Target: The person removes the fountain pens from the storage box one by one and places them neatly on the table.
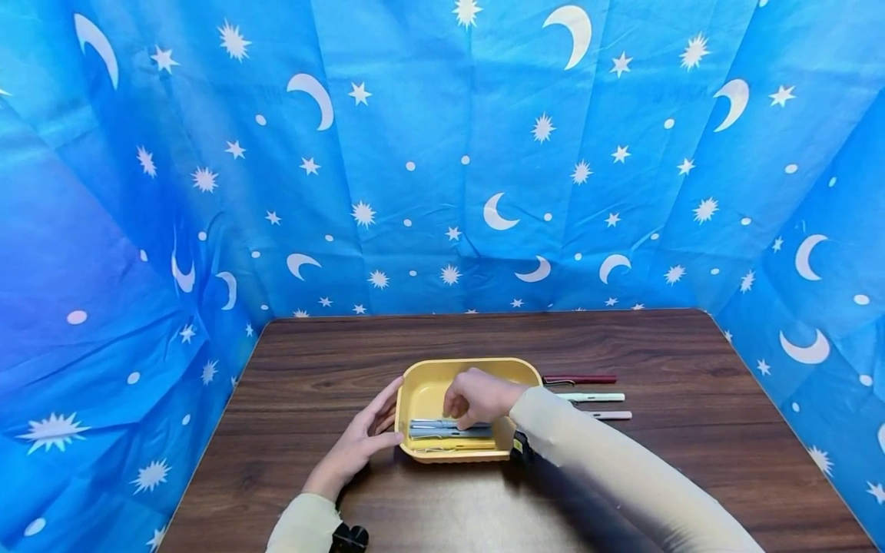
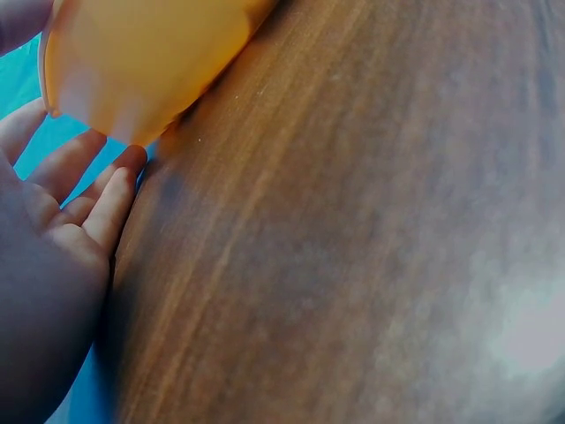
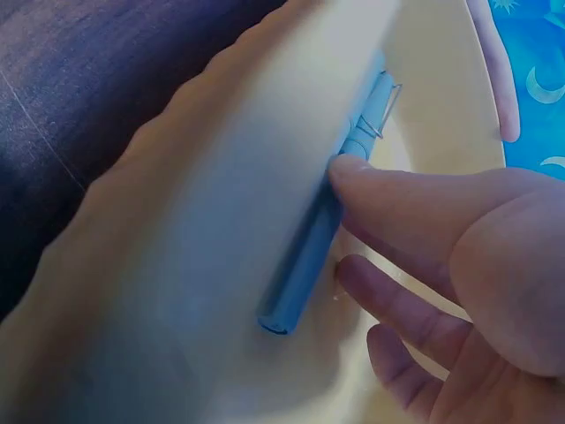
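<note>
One blue pen (image 3: 300, 274), inside the yellow tray (image 1: 470, 360), sits pinched in the grip of the right hand (image 1: 480, 395) (left hand (image 1: 354, 445) at the tray's end, fingers apart), best kept level, clear of the yellow pen (image 1: 459, 445).

Blue moon-and-star curtain (image 1: 437, 138), dark wooden table (image 1: 318, 384)
</note>
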`<act>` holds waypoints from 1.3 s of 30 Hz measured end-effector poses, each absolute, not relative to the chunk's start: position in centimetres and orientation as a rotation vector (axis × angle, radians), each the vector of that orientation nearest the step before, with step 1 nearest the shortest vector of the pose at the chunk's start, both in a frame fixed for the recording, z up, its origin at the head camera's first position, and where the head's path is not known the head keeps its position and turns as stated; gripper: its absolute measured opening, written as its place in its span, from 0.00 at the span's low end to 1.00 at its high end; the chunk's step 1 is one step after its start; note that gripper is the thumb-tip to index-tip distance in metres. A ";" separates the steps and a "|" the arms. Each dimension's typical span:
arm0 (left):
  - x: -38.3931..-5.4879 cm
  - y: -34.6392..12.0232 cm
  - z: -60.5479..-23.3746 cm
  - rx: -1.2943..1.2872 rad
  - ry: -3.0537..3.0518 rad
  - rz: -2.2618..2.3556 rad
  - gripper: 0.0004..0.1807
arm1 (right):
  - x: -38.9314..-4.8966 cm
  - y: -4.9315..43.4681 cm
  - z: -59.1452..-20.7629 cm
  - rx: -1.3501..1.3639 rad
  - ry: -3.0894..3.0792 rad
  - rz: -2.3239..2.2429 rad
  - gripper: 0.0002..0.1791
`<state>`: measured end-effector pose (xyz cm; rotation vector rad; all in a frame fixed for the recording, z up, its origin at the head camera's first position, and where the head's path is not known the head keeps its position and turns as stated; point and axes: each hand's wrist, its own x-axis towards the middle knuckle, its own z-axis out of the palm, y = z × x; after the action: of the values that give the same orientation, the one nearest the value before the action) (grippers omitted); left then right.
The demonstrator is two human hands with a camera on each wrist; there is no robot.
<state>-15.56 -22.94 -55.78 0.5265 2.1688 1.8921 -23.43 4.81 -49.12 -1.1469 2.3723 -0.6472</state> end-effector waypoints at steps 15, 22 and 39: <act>-15.5 -23.1 -55.8 0.587 2.156 1.901 0.46 | -22.8 4.7 -49.1 -1.038 2.433 -0.597 0.12; -15.5 -23.0 -55.6 0.589 2.147 1.915 0.47 | -23.0 4.9 -49.2 -1.057 2.441 -0.610 0.10; -15.5 -23.0 -55.7 0.572 2.155 1.906 0.47 | -22.5 5.2 -48.7 -1.051 2.574 -0.514 0.04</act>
<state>-15.49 -22.98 -55.66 0.5724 2.1548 1.9061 -22.54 5.24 -48.67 -1.0505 2.5745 -0.5143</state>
